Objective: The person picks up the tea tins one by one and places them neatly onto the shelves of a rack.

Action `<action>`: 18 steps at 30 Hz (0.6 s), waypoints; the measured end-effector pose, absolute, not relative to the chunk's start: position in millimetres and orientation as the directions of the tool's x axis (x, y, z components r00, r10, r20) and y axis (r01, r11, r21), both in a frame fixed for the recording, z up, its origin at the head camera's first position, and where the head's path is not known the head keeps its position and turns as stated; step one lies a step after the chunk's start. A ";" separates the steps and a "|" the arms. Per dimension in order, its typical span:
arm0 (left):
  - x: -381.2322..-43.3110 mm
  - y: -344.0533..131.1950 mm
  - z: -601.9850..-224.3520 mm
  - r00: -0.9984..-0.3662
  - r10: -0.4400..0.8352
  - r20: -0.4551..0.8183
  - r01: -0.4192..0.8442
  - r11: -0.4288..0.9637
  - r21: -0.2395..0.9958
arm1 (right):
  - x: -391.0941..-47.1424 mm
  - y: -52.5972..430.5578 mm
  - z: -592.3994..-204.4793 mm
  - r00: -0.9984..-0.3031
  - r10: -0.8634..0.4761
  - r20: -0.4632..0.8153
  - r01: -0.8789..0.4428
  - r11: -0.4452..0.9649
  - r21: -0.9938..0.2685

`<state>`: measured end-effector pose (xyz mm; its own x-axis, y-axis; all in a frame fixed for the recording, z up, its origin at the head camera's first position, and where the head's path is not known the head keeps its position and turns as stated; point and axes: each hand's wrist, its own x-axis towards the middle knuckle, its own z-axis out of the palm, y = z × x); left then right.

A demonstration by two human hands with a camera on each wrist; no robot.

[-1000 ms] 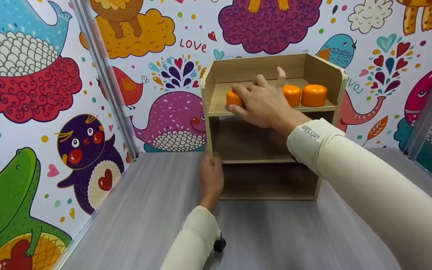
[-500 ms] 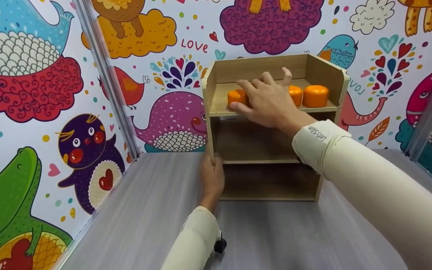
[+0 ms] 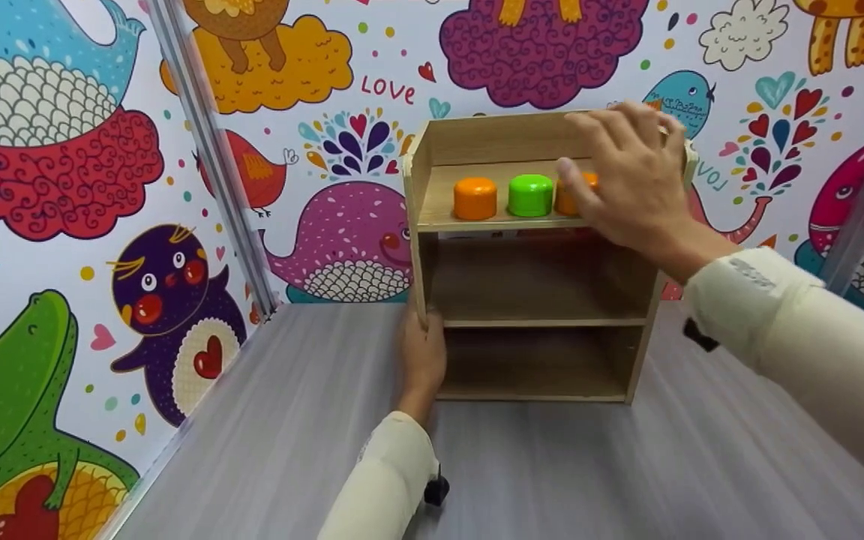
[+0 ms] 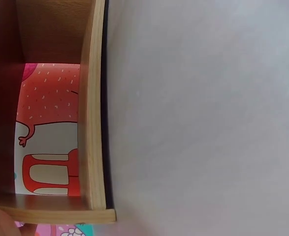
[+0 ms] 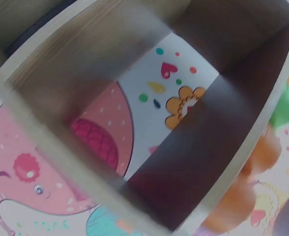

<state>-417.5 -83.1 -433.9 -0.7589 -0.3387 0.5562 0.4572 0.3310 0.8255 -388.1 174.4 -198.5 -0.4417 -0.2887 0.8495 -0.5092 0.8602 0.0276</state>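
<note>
A small wooden shelf unit stands on the table. Along its top tier sit glossy, round-topped pieces like small lidded pots: an orange one at the left, a green one, then another orange one partly behind my right hand. The orange piece at the right end shows in the right wrist view but is hidden in the head view. My right hand is over the right part of the top tier, fingers extended; contact cannot be told. My left hand grips the unit's left side panel.
Below the top are two open tiers; the middle shelf board shows bare wood. The grey table spreads around the unit. Behind stands a wall printed with cartoon animals, with a metal post at the left corner.
My right hand has moved right, from the leftmost orange piece to the right end of the row. The green piece has come into sight. My left hand stays on the side panel.
</note>
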 end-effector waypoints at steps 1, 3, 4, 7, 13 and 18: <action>-418.0 -83.1 -433.7 -0.758 -0.342 0.556 0.452 0.339 0.825 | -386.4 181.1 -198.5 -0.434 -0.279 0.856 -0.511 0.859 0.021; -419.1 -83.5 -433.5 -0.760 -0.351 0.548 0.440 0.344 0.830 | -383.5 193.7 -198.4 -0.428 -0.255 0.867 -0.509 0.861 0.002; -419.5 -83.8 -433.2 -0.761 -0.354 0.544 0.436 0.342 0.832 | -382.5 199.7 -198.7 -0.426 -0.243 0.871 -0.508 0.862 -0.008; -419.0 -84.3 -433.6 -0.762 -0.362 0.537 0.425 0.345 0.837 | -380.4 216.6 -201.9 -0.426 -0.206 0.881 -0.502 0.864 -0.041; -417.3 -83.9 -436.3 -0.743 -0.363 0.562 0.464 0.326 0.824 | -377.9 244.9 -219.7 -0.474 -0.151 0.868 -0.488 0.865 -0.116; -418.5 -81.9 -433.8 -0.756 -0.341 0.559 0.474 0.304 0.826 | -377.6 262.0 -237.3 -0.513 -0.117 0.850 -0.480 0.860 -0.171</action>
